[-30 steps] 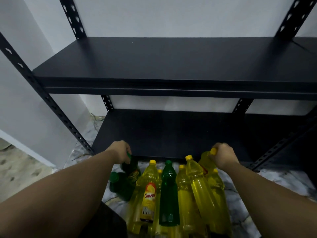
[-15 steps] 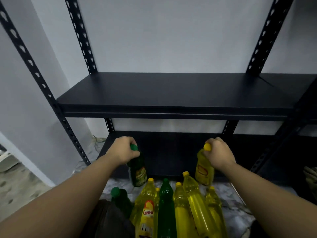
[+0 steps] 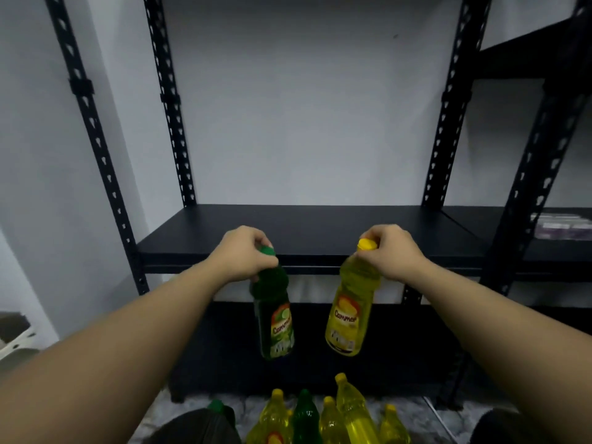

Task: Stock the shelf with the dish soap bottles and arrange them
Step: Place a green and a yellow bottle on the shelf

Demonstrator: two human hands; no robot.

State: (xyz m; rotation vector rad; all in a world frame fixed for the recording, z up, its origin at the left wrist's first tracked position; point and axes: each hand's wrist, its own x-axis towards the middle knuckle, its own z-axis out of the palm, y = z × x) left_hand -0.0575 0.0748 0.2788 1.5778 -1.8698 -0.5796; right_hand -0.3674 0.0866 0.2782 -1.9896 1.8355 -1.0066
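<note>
A: Both bottles were up! Left hand (image 3: pixel 245 253) had its grip round the green bottle (image 3: pixel 275 312) by the neck, right hand (image 3: pixel 392 251) round the yellow bottle (image 3: pixel 349 315), both hanging at the shelf (image 3: pixel 320 225) front edge.

B: Mid-carry, I'd say. Next: clear that edge, stand them upright.

floor bottles (image 3: pixel 323 418) cut off, boxes (image 3: pixel 563 224) blurred

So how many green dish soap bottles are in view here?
3: one green bottle held by the left hand before the shelf; two on the floor, one at left, one among the yellow bottles. Others may be hidden below the frame.
</note>
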